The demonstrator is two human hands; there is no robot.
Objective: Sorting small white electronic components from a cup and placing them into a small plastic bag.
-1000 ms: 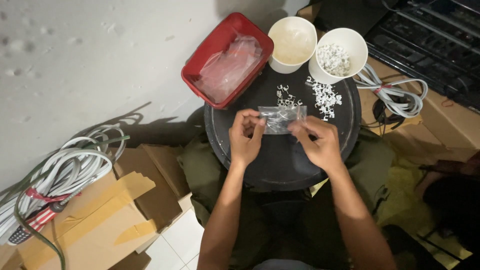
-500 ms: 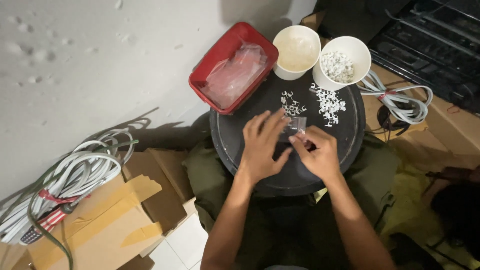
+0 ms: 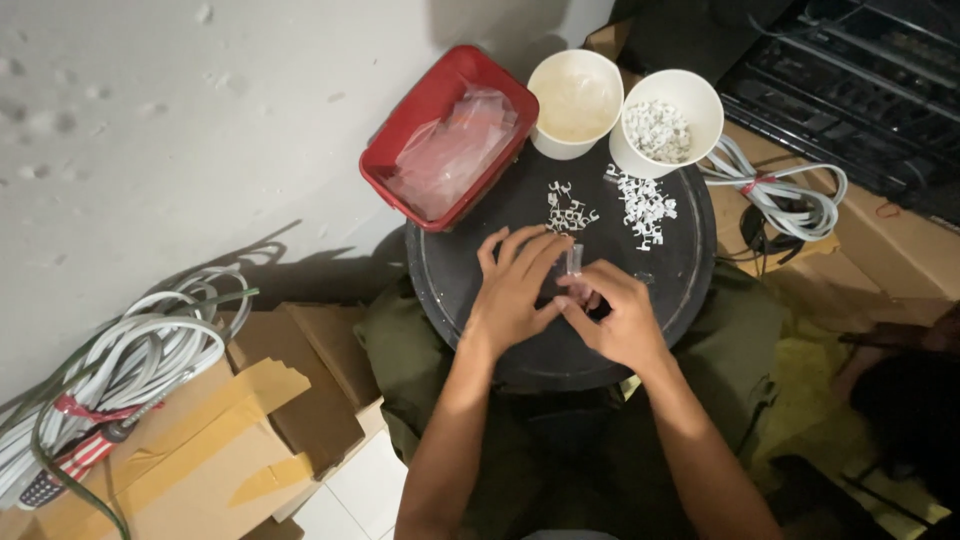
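Two bare hands meet over the round black tray (image 3: pixel 450 290) on my lap. My left hand (image 3: pixel 515 295) lies with fingers spread, its fingertips against a small clear plastic bag (image 3: pixel 574 262) that my right hand (image 3: pixel 615 315) pinches closed between thumb and fingers. Whether the left actually grips the bag, I cannot tell. Just beyond them lie two heaps of small white plastic clips (image 3: pixel 570 208). At the far edge stand two white paper cups (image 3: pixel 667 122), the right one filled with clips, and a red rectangular plastic tray (image 3: pixel 385 165) holding clear bags sits far left.
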